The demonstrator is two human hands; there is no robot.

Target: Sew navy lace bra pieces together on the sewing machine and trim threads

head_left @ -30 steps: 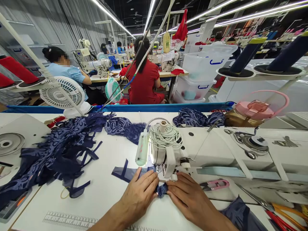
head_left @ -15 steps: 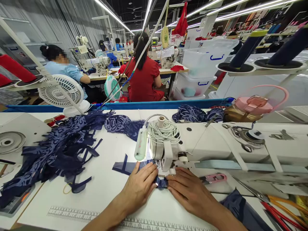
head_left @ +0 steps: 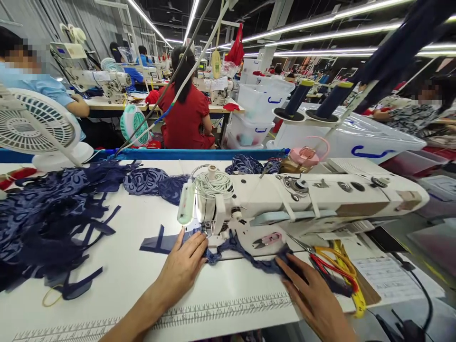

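While our left hand (head_left: 188, 259) lies on the navy fabric strip (head_left: 254, 260), fingers slightly spread beside the head of the sewing machine (head_left: 256, 190), our right hand (head_left: 313, 287) touches its gathered end, fingers parted; whether they pinch it, we cannot tell. We see its long axis run roughly along the near edge of the table (head_left: 124, 289), sheer end pointing left.

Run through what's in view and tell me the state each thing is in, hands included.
Left hand: fingers extended, resting on navy fabric.
Right hand: touching the right end of the navy strip.
Navy strip: wavy, not pulled straight.
Sewing machine: running or stopped, can't tell.
Work lamp: lit.
Cable: coiled up.
Pink-lidded bottle: handle raised.
Ceiling lights: lit.
White fan: spinning or still, can't tell.
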